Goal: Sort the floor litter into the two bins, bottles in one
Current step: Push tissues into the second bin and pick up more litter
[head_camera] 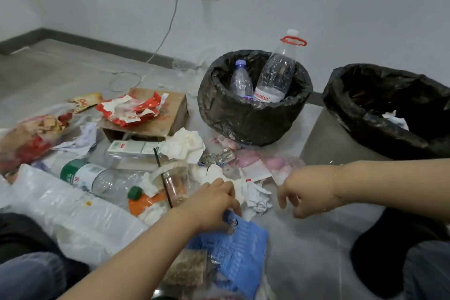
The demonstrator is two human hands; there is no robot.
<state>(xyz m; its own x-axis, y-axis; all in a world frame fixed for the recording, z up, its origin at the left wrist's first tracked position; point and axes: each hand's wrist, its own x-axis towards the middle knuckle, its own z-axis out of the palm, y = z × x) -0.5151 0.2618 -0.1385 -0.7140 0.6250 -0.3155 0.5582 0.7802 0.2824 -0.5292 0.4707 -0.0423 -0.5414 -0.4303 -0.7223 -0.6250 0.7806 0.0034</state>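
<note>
Left hand (214, 204): fingers curled, it pinches the top edge of the blue packet (233, 251) at near centre of the floor.
Right hand (304, 190): it hovers over the floor, right of the crumpled paper (255, 197); fingers loosely bent, it holds nothing.
Blue packet: flat foil-like bag, it lies near the person; its long axis seems to run from near to far, a little tilted to the right. It looks light and soft and will probably crackle and bend; an edge or a corner is the good place to take it.
Green-label bottle (90, 176): it lies on its side on the left; the long axis runs left-far to right-near. Which end has the cap, I cannot tell. It looks empty, so light, rather stiff but slippery; I would take it around the middle or at the neck.
Left bin (243, 119): black liner, two clear bottles already stand inside; this looks like the bottle bin.
Right bin (365, 114): black liner, a piece of white paper inside.
Tissue (187, 143): crumpled and soft, it lies beside the cardboard box (175, 114); it will squash in the grip.
Progress: much litter is not yet sorted.
</note>
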